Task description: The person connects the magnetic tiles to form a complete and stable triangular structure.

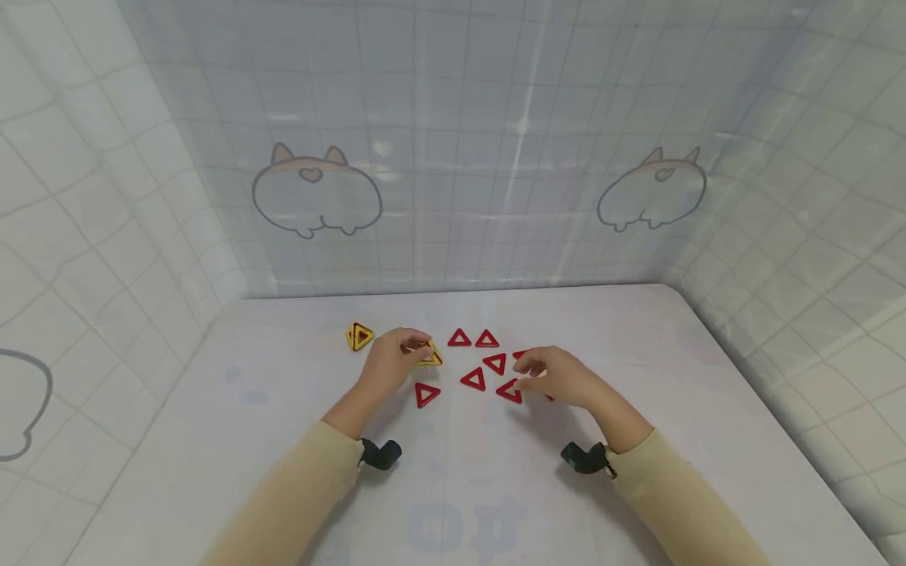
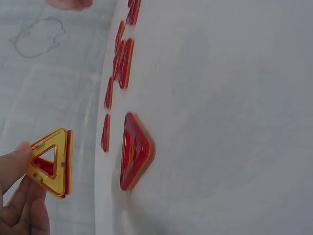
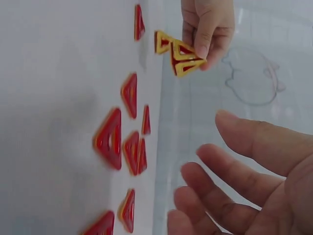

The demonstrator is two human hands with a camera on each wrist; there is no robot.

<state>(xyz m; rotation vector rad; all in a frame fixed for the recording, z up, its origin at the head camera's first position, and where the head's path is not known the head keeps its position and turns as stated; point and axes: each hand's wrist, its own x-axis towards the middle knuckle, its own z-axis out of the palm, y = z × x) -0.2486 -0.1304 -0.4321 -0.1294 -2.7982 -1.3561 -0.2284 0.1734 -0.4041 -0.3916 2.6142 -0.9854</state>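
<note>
My left hand [image 1: 389, 358] pinches triangular magnetic tiles [image 2: 60, 164] between thumb and fingers, raised above the table. They show a yellow face with red behind it and, in the right wrist view, look joined at an angle. My right hand [image 1: 562, 377] hovers over the right side of the scattered red triangle tiles [image 1: 510, 397], fingers spread and relaxed, holding nothing in the right wrist view. It partly covers a few tiles in the head view. Nearest the left hand on the table lies a single red triangle tile [image 1: 419, 395].
A yellow-and-red triangular piece [image 1: 359, 336] stands on the white table [image 1: 453, 448], left of the left hand. Two red tiles lie farther back. Pale grid-patterned sheets [image 1: 453, 157] rise behind and at both sides. Dark wrist cameras [image 1: 381, 454] stick out from the beige sleeves.
</note>
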